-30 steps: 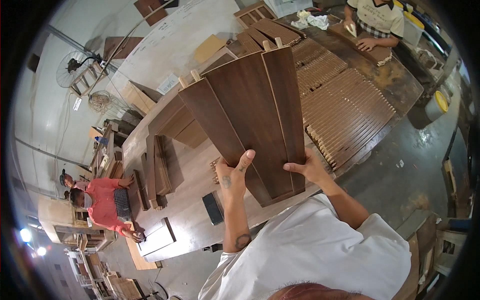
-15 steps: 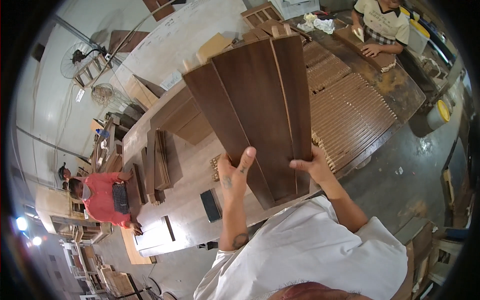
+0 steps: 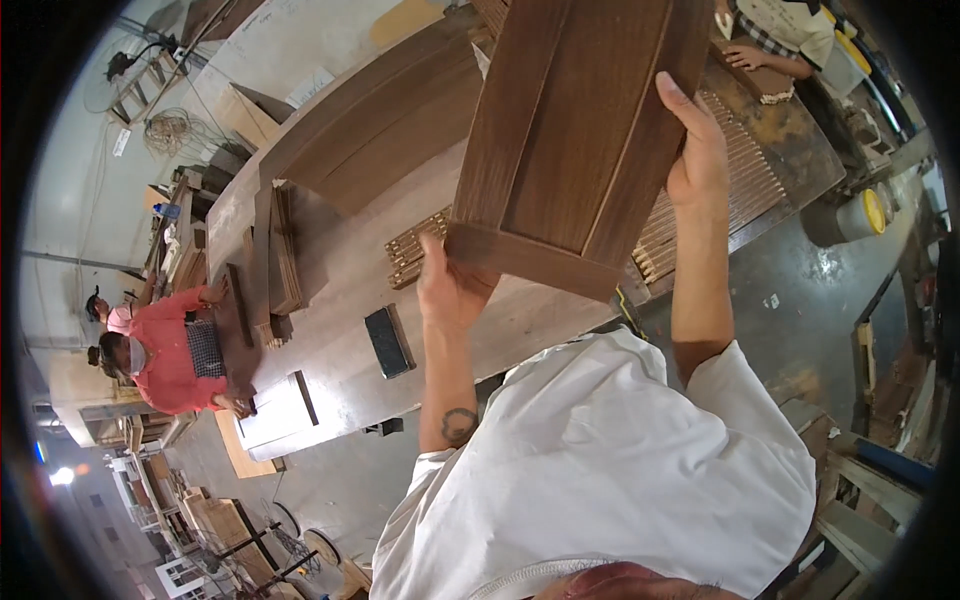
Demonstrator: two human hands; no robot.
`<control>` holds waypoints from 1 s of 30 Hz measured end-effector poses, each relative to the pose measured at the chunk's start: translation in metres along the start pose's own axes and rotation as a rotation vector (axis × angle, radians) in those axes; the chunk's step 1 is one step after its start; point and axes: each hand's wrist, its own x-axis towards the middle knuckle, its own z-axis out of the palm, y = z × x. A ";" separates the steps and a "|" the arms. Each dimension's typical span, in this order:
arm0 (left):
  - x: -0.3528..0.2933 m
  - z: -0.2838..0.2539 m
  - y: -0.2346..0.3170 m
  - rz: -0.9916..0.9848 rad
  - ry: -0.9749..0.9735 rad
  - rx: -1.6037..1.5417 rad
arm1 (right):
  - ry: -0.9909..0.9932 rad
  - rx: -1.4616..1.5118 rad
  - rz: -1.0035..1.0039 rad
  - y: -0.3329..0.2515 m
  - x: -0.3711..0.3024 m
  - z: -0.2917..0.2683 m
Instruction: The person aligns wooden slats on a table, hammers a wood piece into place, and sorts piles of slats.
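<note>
Both my hands hold up a brown wooden frame-and-panel piece point(image 3: 590, 130), tilted above the table. A cross rail now shows at its near end, and its far end runs out of the top of the view. My left hand point(image 3: 455, 290) supports the lower left corner, with the fingers partly hidden underneath. Around the right long edge, my right hand point(image 3: 697, 150) is closed, its thumb on the upper face. Beside my left hand, a small stack of wooden pieces point(image 3: 405, 258) lies on the table. A black rectangular block point(image 3: 387, 342) rests nearer to me.
The large worktable point(image 3: 340, 335) bears wide brown boards point(image 3: 390, 130) and a bundle of slats point(image 3: 285, 255). Rows of pale-ended slats point(image 3: 745, 170) lie on the right. A person in red point(image 3: 170, 350) stands left; another person point(image 3: 790, 40) works far right. A bucket point(image 3: 862, 215) stands on the floor.
The panel has moved up and tilted the other way. My left hand has shifted to its near left corner, my right hand further up its right edge.
</note>
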 end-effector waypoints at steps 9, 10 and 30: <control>-0.009 0.033 -0.007 0.125 0.079 0.120 | 0.014 0.084 -0.047 -0.009 -0.001 -0.010; -0.010 0.034 -0.006 0.136 0.094 0.121 | 0.009 0.091 -0.042 -0.010 -0.002 -0.010; 0.055 0.052 0.105 0.395 0.169 0.930 | -0.431 -0.213 0.021 0.049 -0.045 0.019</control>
